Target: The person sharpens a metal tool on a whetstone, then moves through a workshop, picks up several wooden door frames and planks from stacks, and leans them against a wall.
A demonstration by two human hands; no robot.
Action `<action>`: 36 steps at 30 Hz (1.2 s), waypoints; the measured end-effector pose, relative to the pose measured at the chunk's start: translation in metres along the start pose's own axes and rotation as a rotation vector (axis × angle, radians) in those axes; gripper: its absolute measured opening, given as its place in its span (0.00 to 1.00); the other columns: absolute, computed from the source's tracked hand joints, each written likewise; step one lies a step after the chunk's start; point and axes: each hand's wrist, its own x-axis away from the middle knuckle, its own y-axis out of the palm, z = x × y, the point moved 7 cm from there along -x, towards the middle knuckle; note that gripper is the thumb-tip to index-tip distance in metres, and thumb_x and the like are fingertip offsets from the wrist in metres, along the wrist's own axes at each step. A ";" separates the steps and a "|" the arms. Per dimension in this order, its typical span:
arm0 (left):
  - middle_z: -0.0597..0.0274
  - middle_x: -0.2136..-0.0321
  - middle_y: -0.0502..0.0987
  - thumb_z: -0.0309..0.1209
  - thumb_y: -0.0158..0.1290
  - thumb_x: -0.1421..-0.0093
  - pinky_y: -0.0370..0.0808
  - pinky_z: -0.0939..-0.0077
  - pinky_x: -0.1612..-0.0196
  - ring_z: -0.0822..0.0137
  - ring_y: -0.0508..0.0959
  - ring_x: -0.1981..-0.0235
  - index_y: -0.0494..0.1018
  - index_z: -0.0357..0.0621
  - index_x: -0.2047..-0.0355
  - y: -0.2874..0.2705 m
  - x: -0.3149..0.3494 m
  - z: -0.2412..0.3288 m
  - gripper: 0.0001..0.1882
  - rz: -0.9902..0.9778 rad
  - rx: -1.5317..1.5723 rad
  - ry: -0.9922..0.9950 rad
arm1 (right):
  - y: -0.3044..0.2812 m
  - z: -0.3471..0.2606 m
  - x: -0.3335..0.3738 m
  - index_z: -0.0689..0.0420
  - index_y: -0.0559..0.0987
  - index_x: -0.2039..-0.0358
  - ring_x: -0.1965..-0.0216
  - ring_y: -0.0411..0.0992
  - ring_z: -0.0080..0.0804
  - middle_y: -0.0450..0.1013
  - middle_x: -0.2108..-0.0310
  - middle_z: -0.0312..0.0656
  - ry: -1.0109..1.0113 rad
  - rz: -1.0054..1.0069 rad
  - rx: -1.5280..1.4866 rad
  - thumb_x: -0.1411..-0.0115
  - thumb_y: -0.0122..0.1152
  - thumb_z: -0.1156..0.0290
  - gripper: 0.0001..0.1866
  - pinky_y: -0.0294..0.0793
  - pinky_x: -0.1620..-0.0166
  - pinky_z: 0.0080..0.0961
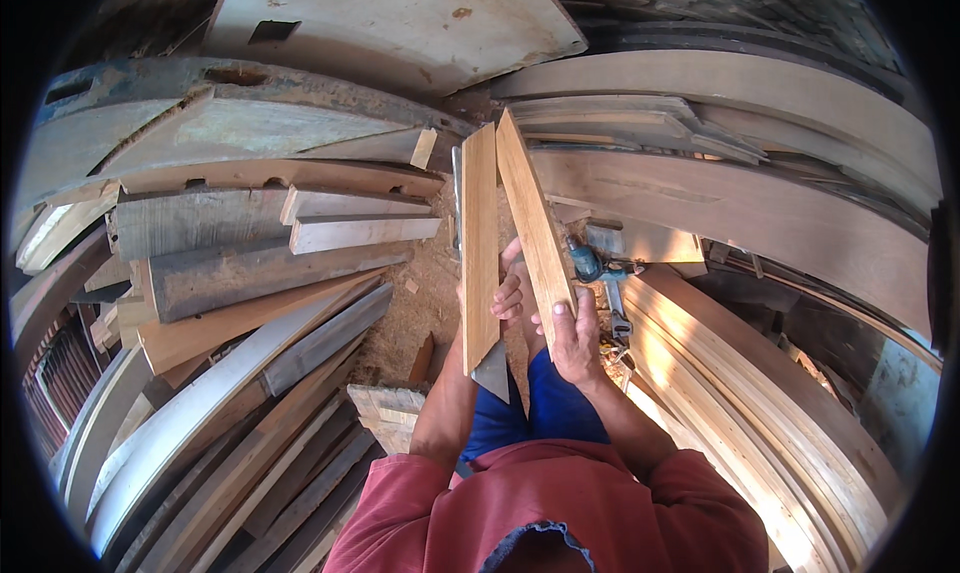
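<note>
My left hand (508, 301) is closed round a narrow wooden board (480, 233) from beneath, its curled fingers showing along the board's right edge. The lower end of that board is cut at a slant. A second narrow board (535, 213) is gripped near its lower end by my right hand (577, 345), with the thumb on top. The two boards stand side by side in front of me, close at the far ends and spread apart nearer my body. Below the left board's end, a grey pointed piece (492, 373) shows above my blue shorts.
Stacked planks (230, 393) lie to the left, and long pale boards (740, 403) to the right. A blue-green power tool (585, 260) rests beyond my right hand. Sawdust (425, 293) covers the floor. At the far side leans a large pale panel (400, 23).
</note>
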 end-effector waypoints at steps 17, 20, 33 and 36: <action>0.66 0.68 0.79 0.47 0.54 0.34 0.77 0.77 0.65 0.76 0.77 0.70 0.72 0.43 0.55 -0.038 0.048 0.051 0.20 0.838 -1.044 0.181 | -0.091 -0.073 -0.249 0.57 0.75 0.57 0.55 0.73 0.59 0.75 0.59 0.58 -0.234 -0.104 1.367 0.39 0.56 0.66 0.12 0.72 0.53 0.49; 0.66 0.66 0.79 0.47 0.54 0.35 0.76 0.76 0.64 0.75 0.76 0.70 0.72 0.43 0.54 -0.047 0.058 0.052 0.21 0.848 -1.045 0.178 | -0.095 -0.067 -0.267 0.56 0.76 0.56 0.50 0.72 0.55 0.75 0.53 0.54 -0.142 -0.032 1.508 0.39 0.55 0.65 0.13 0.69 0.47 0.48; 0.67 0.66 0.79 0.44 0.53 0.33 0.76 0.77 0.67 0.77 0.76 0.70 0.72 0.42 0.52 -0.050 0.064 0.058 0.18 0.834 -1.032 0.240 | -0.127 -0.017 -0.284 0.52 0.76 0.48 0.44 0.67 0.45 0.73 0.49 0.46 -0.065 0.152 1.719 0.37 0.47 0.68 0.18 0.65 0.43 0.42; 0.67 0.66 0.79 0.44 0.53 0.33 0.76 0.78 0.66 0.77 0.76 0.69 0.73 0.42 0.54 -0.054 0.063 0.059 0.18 0.810 -1.033 0.208 | -0.128 -0.012 -0.274 0.52 0.74 0.46 0.44 0.66 0.43 0.72 0.48 0.44 -0.073 0.148 1.759 0.37 0.47 0.68 0.19 0.64 0.42 0.41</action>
